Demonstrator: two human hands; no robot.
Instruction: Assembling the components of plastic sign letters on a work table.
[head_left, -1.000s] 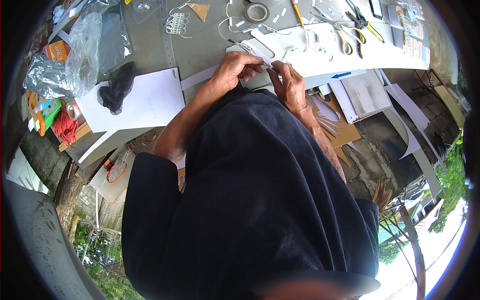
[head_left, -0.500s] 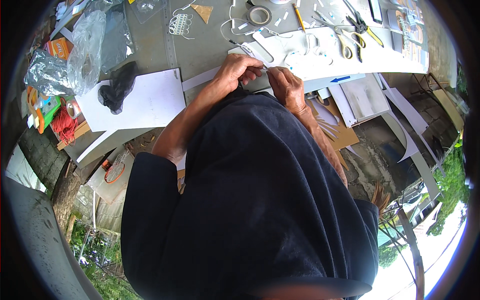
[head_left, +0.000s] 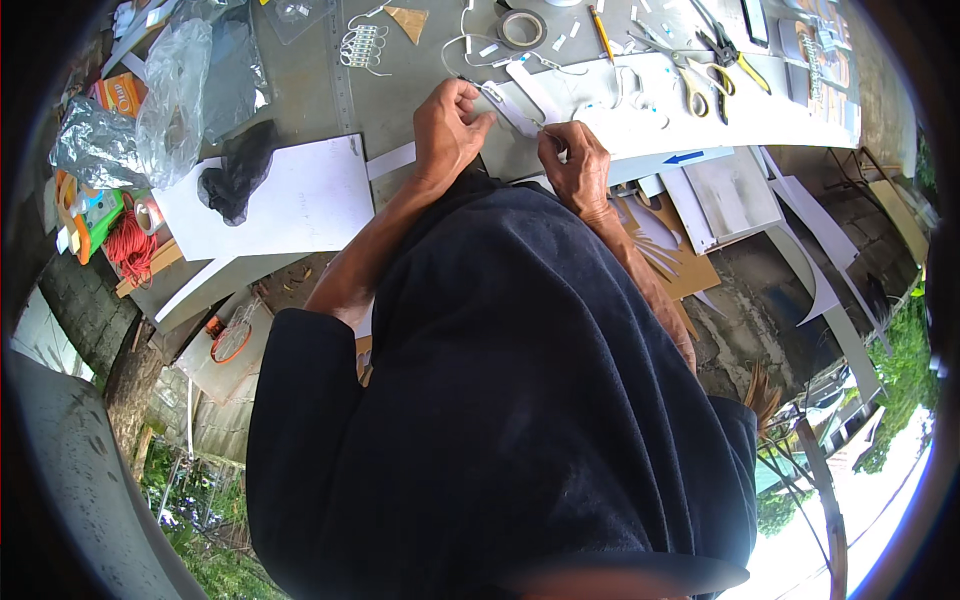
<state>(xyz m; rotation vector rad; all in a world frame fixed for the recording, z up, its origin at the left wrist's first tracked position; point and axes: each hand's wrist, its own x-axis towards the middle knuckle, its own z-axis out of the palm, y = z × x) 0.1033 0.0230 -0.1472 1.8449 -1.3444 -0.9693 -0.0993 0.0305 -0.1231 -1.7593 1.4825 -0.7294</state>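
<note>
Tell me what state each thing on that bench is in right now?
Left hand: pinching the white strip.
Right hand: pinching its other end.
White strip: held between both hands.
Tape roll: lying flat.
Scissors: lying untouched.
Plastic bag: crumpled.

From my remote seat I saw a grey worktable (head_left: 300, 70) filling the upper part of the view. On it lay a white sheet (head_left: 290, 200) at the left, with a black mesh bundle (head_left: 235, 170) resting on its corner. Crumpled clear plastic bags (head_left: 170, 90) sat beyond that, near the table's left edge, beside a coil of orange cord (head_left: 128, 245). Farther back were a roll of tape (head_left: 521, 28), a pencil (head_left: 600, 30), and a tan triangular scrap (head_left: 408, 20). Yellow-handled scissors (head_left: 690, 85) and dark pliers (head_left: 725, 50) lay to the right, on a long white board (head_left: 770, 120).
</note>
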